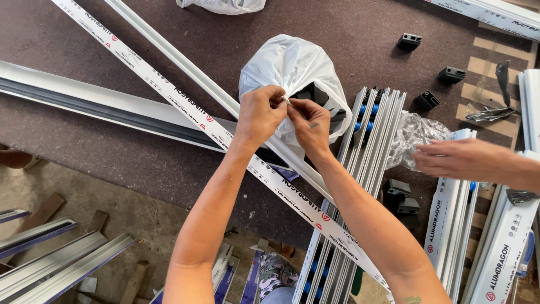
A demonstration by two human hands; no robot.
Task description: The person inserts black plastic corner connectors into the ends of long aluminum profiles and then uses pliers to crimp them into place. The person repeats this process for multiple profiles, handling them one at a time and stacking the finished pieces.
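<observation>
Left hand [260, 111] and right hand [309, 121] pinch white plastic bag [292, 67].

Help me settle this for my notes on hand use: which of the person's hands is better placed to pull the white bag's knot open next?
Probably the right hand: its fingertips pinch the twisted knot of the white plastic bag. The left hand meets it there, gripping alongside, seemingly steadying.

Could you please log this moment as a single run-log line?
left hand: pinching bag top | right hand: pinching bag top | white plastic bag: on dark table | another person's hand: near aluminium profiles
</observation>
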